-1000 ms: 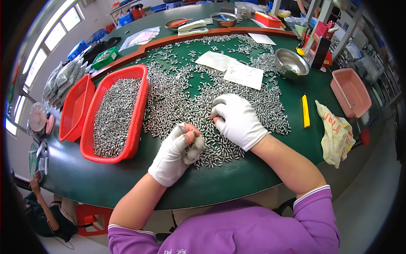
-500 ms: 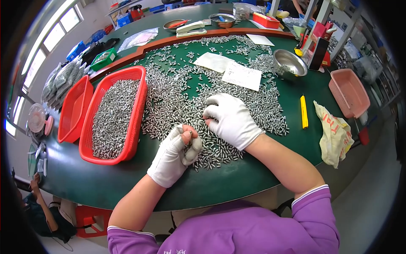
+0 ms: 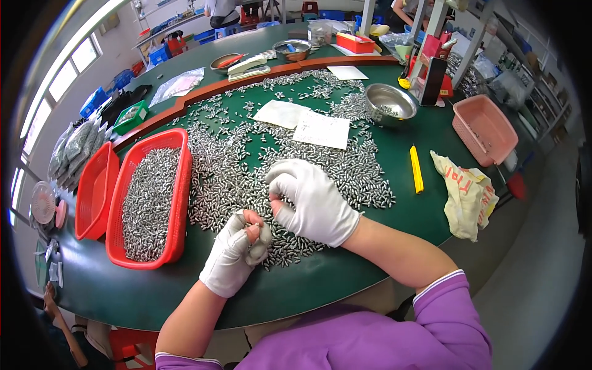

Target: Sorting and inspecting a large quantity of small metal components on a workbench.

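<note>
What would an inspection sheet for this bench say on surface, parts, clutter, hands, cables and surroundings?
Surface: green table, partly covered.
Parts: small metal pieces lie loose and fill the red basket at left.
Clutter: paper slips on the pieces; yellow stick, cloth and pink basket at right.
Hands: left hand pinched, contents unclear; right hand curled over the pieces.
Cables: nothing seen.
Surroundings: small fan and filled bags at left; another person's arm, lower left.
</note>
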### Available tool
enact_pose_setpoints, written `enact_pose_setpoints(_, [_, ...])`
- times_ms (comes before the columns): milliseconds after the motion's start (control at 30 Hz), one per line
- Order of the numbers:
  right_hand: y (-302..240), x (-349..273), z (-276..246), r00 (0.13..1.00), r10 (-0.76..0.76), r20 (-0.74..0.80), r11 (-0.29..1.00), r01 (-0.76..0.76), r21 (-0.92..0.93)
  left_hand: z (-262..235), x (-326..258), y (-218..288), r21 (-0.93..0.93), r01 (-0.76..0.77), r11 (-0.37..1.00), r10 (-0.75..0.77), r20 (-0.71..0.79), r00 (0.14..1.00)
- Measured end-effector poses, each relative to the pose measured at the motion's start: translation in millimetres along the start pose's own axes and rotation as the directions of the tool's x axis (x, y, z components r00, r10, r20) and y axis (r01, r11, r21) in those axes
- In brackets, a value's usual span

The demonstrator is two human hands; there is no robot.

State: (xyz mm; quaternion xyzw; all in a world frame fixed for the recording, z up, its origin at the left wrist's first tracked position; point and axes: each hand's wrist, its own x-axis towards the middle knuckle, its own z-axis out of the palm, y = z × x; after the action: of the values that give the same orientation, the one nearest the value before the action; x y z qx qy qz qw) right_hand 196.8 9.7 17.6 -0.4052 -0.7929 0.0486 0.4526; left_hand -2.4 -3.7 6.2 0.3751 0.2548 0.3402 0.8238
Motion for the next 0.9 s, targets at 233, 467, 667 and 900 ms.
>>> enact_pose_setpoints(233, [-7, 0, 0, 0.989, -0.150, -0.006, 0.986, 0.150, 0.078, 3, -2, 1, 0.024, 0.084, 0.996, -0.084, 0.033, 0.996])
enact_pose_setpoints(467, [-5, -1, -2, 0.982, -0.190, -0.008, 0.975, 0.189, 0.116, 6, 1, -2, 0.056, 0.059, 0.997, -0.059, -0.009, 0.998])
enact_pose_setpoints(667, [-4, -5, 0, 0.986, -0.166, 0.025, 0.961, 0.156, 0.230, 10, 0, 1, 0.072, 0.056, 0.996, -0.053, -0.038, 0.998])
enact_pose_setpoints(900, [-4, -10, 5, 0.994, -0.025, 0.111, 0.933, -0.017, 0.359, 5, -3, -1, 0.014, 0.016, 1.000, -0.015, -0.053, 0.998])
